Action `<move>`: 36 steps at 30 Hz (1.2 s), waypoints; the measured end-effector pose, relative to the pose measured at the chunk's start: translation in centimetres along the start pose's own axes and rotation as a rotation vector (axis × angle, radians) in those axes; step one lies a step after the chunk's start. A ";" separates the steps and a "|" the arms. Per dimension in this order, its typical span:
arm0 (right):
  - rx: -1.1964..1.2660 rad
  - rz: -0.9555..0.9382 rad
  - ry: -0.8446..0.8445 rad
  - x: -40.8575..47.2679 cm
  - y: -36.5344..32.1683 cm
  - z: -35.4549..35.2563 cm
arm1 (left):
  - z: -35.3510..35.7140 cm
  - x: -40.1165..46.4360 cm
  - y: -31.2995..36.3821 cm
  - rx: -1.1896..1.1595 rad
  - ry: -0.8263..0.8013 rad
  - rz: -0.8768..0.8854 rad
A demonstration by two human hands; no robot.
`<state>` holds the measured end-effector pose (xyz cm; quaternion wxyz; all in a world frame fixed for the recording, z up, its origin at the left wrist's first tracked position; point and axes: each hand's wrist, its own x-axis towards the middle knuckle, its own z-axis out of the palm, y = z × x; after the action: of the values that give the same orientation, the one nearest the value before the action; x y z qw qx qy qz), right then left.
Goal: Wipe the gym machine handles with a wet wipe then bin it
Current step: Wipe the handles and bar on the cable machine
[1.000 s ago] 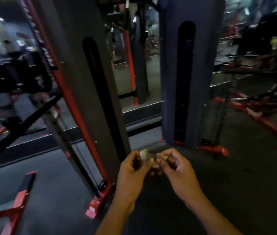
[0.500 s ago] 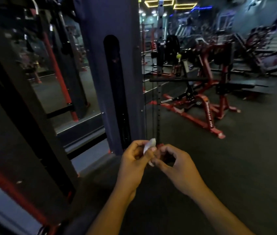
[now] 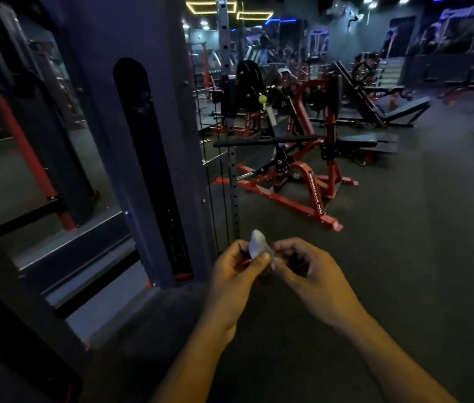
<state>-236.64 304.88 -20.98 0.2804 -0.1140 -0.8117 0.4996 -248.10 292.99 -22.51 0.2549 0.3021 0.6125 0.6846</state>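
The red steel base frame of the plate-loaded machine [image 3: 314, 196] carries white lettering, partly legible, of which "FITNESS" can be read.

We see a dim gym hall with a dark rubber floor [image 3: 404, 242]. At our left stands a tall blue-grey column [image 3: 108, 82] with a dark rounded slot, and beside it a mirror wall [image 3: 26, 126] with red uprights reflected. Beyond, a red-framed machine [image 3: 302, 181] sits on the floor, with black benches [image 3: 398, 112] further back. Yellow light strips [image 3: 212, 7] glow on the ceiling, with small white spots near them.
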 end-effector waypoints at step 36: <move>-0.286 -0.354 0.005 58.8 18.5 -6.8 | -3.2 60.0 1.8 0.177 0.228 0.284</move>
<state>-282.60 346.11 -14.79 0.3468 -0.0094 -0.8808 0.3223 -291.65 333.69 -14.86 0.0572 0.3275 0.6463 0.6869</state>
